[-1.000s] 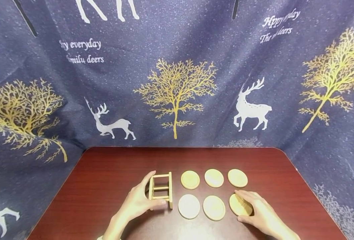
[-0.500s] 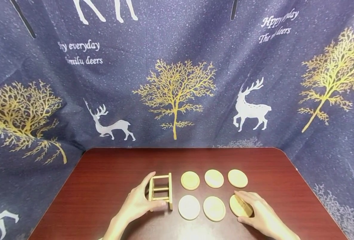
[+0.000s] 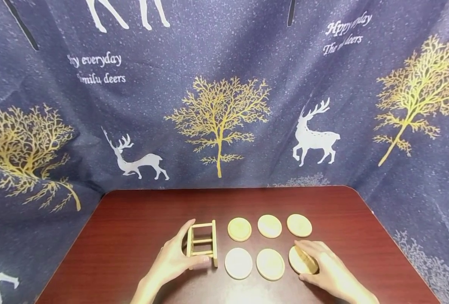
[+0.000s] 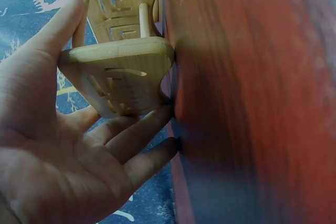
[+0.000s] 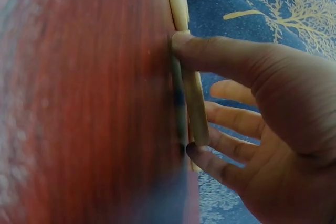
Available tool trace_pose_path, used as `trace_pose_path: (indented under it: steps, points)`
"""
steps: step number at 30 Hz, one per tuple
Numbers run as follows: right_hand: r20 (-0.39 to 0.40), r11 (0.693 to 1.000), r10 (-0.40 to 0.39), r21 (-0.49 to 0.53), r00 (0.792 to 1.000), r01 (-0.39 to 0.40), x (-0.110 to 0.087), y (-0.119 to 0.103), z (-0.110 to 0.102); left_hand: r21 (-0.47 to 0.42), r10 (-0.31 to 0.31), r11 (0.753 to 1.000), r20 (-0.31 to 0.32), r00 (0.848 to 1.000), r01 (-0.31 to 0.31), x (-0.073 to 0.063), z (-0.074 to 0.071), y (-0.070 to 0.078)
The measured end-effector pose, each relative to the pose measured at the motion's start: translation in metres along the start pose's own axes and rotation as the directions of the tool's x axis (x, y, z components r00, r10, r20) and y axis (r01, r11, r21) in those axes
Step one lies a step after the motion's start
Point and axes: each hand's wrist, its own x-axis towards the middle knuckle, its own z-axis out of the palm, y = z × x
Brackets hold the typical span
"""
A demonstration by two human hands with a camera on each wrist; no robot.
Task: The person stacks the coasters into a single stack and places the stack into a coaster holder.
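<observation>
My left hand (image 3: 171, 257) grips a small pale wooden coaster rack (image 3: 214, 247), thumb across its near side and a finger at its far end. In the left wrist view, the rack (image 4: 118, 69) shows slotted end panels joined by round rods, and it stands on the table. At the front right, my right hand (image 3: 328, 268) holds a round wooden coaster (image 3: 299, 261) by its edges. The right wrist view has this coaster (image 5: 197, 111) edge-on between thumb and fingers, at the table's surface; whether it is lifted I cannot tell.
Several more round coasters lie flat in two rows between the hands, among them a far-left one (image 3: 239, 229), a far-right one (image 3: 299, 225) and a near-middle one (image 3: 270, 264). The dark red table (image 3: 133, 211) ends at a blue cloth (image 3: 194, 55) with deer and trees.
The head view has shifted slightly, so everything sits a little further left. Both hands keep their hold, and the rack and coasters stay in place.
</observation>
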Motion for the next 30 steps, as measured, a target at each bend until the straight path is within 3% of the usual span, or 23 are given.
trace_pose_path:
  steps: [30]
  points:
    - [-0.03, 0.996, -0.076, 0.052, 0.997, 0.077, 0.013, -0.022, 0.002, -0.005, 0.005, 1.0, 0.005, 1.0, -0.005, -0.001, -0.001, 0.001]
